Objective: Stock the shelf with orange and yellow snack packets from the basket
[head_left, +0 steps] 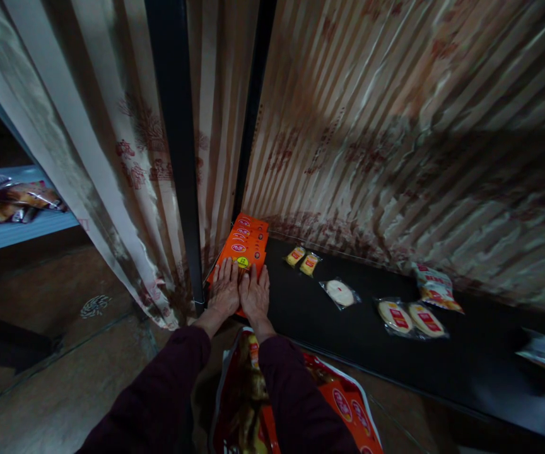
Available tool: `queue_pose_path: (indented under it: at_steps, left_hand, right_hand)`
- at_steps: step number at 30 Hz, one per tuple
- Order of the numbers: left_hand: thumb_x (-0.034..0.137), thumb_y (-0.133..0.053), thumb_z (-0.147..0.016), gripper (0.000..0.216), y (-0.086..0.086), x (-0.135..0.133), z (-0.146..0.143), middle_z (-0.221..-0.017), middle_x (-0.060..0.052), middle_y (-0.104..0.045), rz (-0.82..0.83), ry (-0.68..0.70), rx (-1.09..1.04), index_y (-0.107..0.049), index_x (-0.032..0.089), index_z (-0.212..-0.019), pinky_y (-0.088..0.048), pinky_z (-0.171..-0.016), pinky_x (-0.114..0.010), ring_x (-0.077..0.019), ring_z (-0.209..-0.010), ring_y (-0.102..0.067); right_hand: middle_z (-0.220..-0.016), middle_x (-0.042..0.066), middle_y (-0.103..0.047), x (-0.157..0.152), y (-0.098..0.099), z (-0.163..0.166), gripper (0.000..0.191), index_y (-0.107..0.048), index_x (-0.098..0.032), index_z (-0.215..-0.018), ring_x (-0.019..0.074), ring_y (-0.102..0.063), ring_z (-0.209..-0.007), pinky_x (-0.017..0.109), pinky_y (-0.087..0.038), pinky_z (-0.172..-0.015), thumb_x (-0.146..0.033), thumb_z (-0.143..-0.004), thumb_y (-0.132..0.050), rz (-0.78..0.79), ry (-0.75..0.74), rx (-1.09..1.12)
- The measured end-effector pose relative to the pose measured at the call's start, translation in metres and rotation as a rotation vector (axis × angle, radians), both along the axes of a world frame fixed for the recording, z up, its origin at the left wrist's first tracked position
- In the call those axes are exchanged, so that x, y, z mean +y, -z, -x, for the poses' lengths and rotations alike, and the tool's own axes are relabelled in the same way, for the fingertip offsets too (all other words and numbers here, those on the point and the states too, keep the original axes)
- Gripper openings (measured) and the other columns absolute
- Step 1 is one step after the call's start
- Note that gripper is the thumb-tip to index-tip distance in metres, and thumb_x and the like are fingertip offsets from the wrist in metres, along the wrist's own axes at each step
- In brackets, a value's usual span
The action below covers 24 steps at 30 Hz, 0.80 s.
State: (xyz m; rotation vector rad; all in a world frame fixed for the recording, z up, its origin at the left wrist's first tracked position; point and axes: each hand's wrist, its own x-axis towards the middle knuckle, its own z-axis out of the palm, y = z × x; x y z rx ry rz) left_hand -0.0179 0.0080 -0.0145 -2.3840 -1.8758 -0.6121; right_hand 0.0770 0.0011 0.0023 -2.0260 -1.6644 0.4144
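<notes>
Both my hands lie side by side on a row of overlapping orange snack packets at the left end of a black shelf. My left hand rests flat over the left side of the nearest packet, fingers stretched out. Beside it, my right hand presses down the same way, its fingers also extended. A yellow-green round mark shows just past my fingertips. Below my forearms stands an open bag with more orange packets and other wrapped goods in it.
Along the shelf lie small yellow packets, a round white wrapped item, wrapped round cakes and a snack bag. A dark post and patterned curtain bound the shelf. Another shelf holds wrapped bread at left.
</notes>
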Motion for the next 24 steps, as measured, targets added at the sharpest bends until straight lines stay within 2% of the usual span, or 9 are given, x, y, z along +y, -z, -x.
queue_pose_path:
  at_steps: [9,13,19,22,24]
  left_hand:
    - [0.030,-0.028,-0.094,0.053,0.000,-0.002,0.001,-0.148,-0.017,-0.038,-0.017,-0.010,-0.044,-0.033,0.009,-0.143,-0.026,-0.115,-0.045,-0.0239,-0.140,-0.030]
    - [0.029,-0.031,-0.094,0.053,-0.001,-0.003,0.002,-0.149,-0.017,-0.035,0.001,-0.001,-0.025,-0.034,0.008,-0.143,-0.025,-0.115,-0.044,-0.0242,-0.141,-0.028]
    - [0.031,-0.033,-0.094,0.053,0.000,-0.005,0.003,-0.150,-0.016,-0.035,-0.051,0.004,-0.024,-0.036,0.010,-0.142,-0.028,-0.114,-0.044,-0.0238,-0.141,-0.029]
    - [0.032,-0.034,-0.093,0.052,0.000,-0.006,0.002,-0.147,-0.017,-0.039,-0.070,0.003,-0.020,-0.039,0.009,-0.140,-0.029,-0.114,-0.044,-0.0240,-0.139,-0.033]
    - [0.035,-0.036,-0.093,0.052,-0.002,-0.007,0.001,-0.146,-0.017,-0.040,-0.097,-0.010,-0.025,-0.043,0.009,-0.138,-0.029,-0.114,-0.045,-0.0247,-0.138,-0.034]
  right_hand:
    - [-0.158,0.017,-0.011,-0.007,0.003,-0.002,0.057,-0.038,-0.006,-0.141,0.0269,-0.002,-0.146,0.047,-0.014,-0.116,-0.035,-0.095,-0.023,-0.135,-0.025,0.027]
    - [-0.155,0.016,-0.022,-0.023,0.005,-0.002,0.059,-0.033,-0.004,-0.143,0.0216,-0.003,-0.146,0.045,-0.013,-0.117,-0.036,-0.096,-0.019,-0.131,-0.116,-0.012]
    - [-0.150,0.009,-0.037,-0.039,0.006,-0.004,0.053,-0.042,-0.014,-0.140,0.0194,-0.020,-0.144,0.045,-0.018,-0.116,-0.036,-0.097,-0.021,-0.137,-0.203,0.006]
    - [-0.151,0.010,-0.034,-0.044,0.006,-0.006,0.052,-0.041,-0.013,-0.141,0.0210,-0.017,-0.144,0.047,-0.019,-0.116,-0.034,-0.096,-0.022,-0.158,-0.227,-0.010]
    - [-0.154,0.011,-0.028,-0.050,0.008,-0.007,0.054,-0.036,-0.012,-0.143,0.0225,-0.014,-0.145,0.047,-0.022,-0.115,-0.035,-0.096,-0.024,-0.170,-0.192,-0.011]
